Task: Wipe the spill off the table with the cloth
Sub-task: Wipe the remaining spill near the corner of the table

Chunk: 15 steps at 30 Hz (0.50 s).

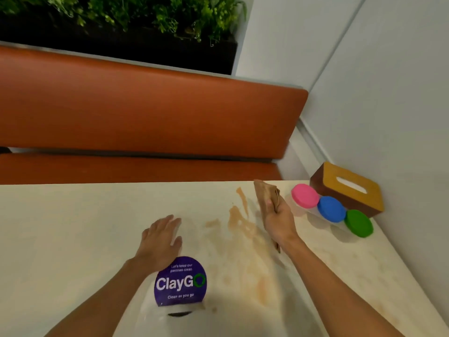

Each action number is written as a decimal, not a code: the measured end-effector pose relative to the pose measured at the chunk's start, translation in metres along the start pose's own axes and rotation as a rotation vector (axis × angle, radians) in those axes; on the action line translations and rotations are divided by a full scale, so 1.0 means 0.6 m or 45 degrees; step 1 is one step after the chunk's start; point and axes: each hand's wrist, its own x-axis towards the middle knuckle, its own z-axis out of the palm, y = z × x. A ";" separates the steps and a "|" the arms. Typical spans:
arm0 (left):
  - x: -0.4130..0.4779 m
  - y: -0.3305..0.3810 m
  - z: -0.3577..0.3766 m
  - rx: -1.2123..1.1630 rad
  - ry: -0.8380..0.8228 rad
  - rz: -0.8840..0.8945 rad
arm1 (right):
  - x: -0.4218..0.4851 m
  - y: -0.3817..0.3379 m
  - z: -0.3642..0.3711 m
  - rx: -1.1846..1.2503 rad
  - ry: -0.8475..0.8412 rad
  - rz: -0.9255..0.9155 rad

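Note:
A light brown spill [239,223] streaks the cream table [73,227], from near the far edge down toward me, with fainter smears lower right. My right hand [279,222] grips a folded brown cloth [266,190] just right of the spill, and the cloth sticks out beyond the fingers toward the far edge. Whether the cloth touches the table I cannot tell. Left of the spill, my left hand [161,239] hovers with straight, spread fingers and holds nothing.
A purple round "ClayGo" sticker [181,283] lies on the table below my left hand. Three containers with pink [305,195], blue [331,209] and green [359,223] lids line the right side, beside a brown tissue box [347,188]. An orange bench [145,113] runs behind the table.

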 end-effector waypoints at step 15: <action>0.109 -0.021 0.049 0.363 -0.078 -0.061 | 0.175 0.101 0.146 -1.083 -0.375 -0.032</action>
